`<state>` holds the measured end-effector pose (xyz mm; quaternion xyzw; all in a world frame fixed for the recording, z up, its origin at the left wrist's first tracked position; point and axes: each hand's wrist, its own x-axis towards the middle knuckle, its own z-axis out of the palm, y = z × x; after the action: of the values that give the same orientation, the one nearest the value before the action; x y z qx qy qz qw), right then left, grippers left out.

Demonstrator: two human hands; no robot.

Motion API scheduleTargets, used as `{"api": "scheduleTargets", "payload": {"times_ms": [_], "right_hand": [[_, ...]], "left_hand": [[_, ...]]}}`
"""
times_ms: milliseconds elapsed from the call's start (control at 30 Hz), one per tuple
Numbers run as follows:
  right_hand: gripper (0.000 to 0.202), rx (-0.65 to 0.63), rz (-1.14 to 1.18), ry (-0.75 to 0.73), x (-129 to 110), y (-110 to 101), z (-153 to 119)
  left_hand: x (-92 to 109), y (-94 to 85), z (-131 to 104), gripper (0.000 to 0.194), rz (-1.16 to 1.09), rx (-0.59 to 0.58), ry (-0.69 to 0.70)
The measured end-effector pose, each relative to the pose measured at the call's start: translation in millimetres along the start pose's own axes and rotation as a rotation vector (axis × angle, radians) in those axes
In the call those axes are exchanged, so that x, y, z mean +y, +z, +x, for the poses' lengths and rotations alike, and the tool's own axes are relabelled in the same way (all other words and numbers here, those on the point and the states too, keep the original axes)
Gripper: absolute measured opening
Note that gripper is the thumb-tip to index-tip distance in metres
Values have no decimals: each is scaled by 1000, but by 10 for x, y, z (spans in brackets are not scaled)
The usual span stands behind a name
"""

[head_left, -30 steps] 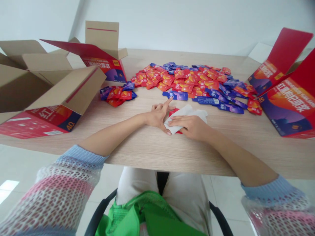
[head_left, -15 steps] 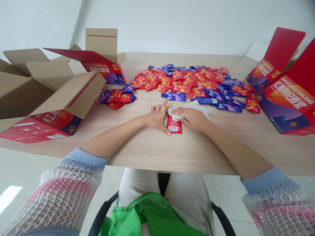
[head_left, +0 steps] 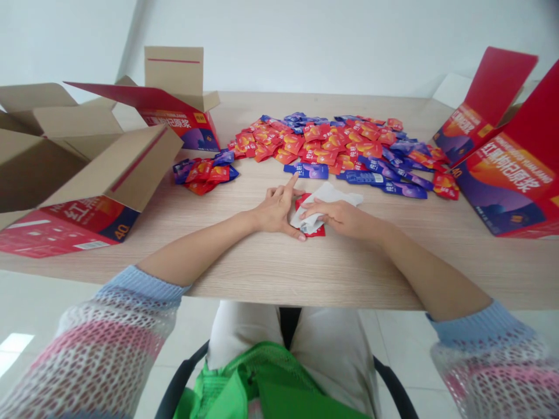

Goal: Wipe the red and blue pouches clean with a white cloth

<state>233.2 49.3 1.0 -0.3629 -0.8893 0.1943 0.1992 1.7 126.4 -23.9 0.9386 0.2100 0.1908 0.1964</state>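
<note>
Flat on the table in front of me lies a red sachet (head_left: 321, 231), mostly hidden under a white wipe (head_left: 334, 196). My right hand (head_left: 338, 215) grips the wipe with bent fingers and presses it on the sachet. My left hand (head_left: 278, 210) rests spread at the sachet's left side, thumb by its lower left corner and index finger pointing away towards a blue sachet (head_left: 308, 170). Beyond both hands spreads a heap of red sachets (head_left: 323, 137), with blue ones mixed in. A smaller pile of sachets (head_left: 205, 171) lies to the left.
On the left stand a large open carton (head_left: 74, 224) and a red box (head_left: 179, 125) with raised flaps. Two more open red boxes stand on the right, a nearer box (head_left: 510, 180) and a farther box (head_left: 463, 131). The table's front edge (head_left: 301, 301) runs above my lap.
My right hand has drawn the wipe down and left over the sachet, bunching it and covering the printed barcode. My left hand has stayed in place beside the sachet.
</note>
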Motion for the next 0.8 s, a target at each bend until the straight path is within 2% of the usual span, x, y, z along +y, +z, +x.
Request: {"api": "scheduleTargets", "payload": {"times_ms": [133,267,433,667,800], "right_hand": [[35,-36,-21,-17,-72,-24,-37],[38,14,-65,-29,-83,27,-6],[44,80,-174,-4,38,93,58],[40,139,-262,70,288,32,28],[40,197,-318,56,283,17,18]], "left_hand": [[23,-47,6,151,35,-51,-13],[20,-100,27,153,41,-121,-17],[13,-110,43,154,22,-129,-39],[16,-99,50,149,33,-134,-63],[-22,-91,55,148,28,-122,-79]]}}
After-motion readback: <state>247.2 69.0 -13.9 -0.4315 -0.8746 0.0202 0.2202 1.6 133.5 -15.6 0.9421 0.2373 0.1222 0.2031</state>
